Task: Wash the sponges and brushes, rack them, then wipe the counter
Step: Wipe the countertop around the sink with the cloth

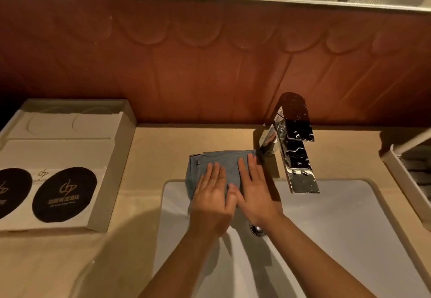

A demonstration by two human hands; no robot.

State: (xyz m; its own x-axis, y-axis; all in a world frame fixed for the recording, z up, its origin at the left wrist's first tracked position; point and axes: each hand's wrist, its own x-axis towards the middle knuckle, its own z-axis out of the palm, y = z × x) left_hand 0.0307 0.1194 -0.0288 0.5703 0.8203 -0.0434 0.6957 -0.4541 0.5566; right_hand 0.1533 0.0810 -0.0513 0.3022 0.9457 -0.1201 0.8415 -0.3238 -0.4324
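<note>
While the folded blue-grey cloth point(210, 160) lies on the table point(158, 148) at the back rim of the sink point(349, 216), just left of the faucet point(296, 148), the left hand point(211, 195) and right hand point(254, 188) press flat on it side by side, fingers point(250, 164) straight, curled round nothing.

The cloth point(219, 161) is looking grey-blue, the counter point(163, 148) tan, the sink point(349, 216) white. The tap point(299, 157) is shining silver. The mat point(64, 195) is showing black (with gold writing), the wall point(210, 64) red-brown with curves.
</note>
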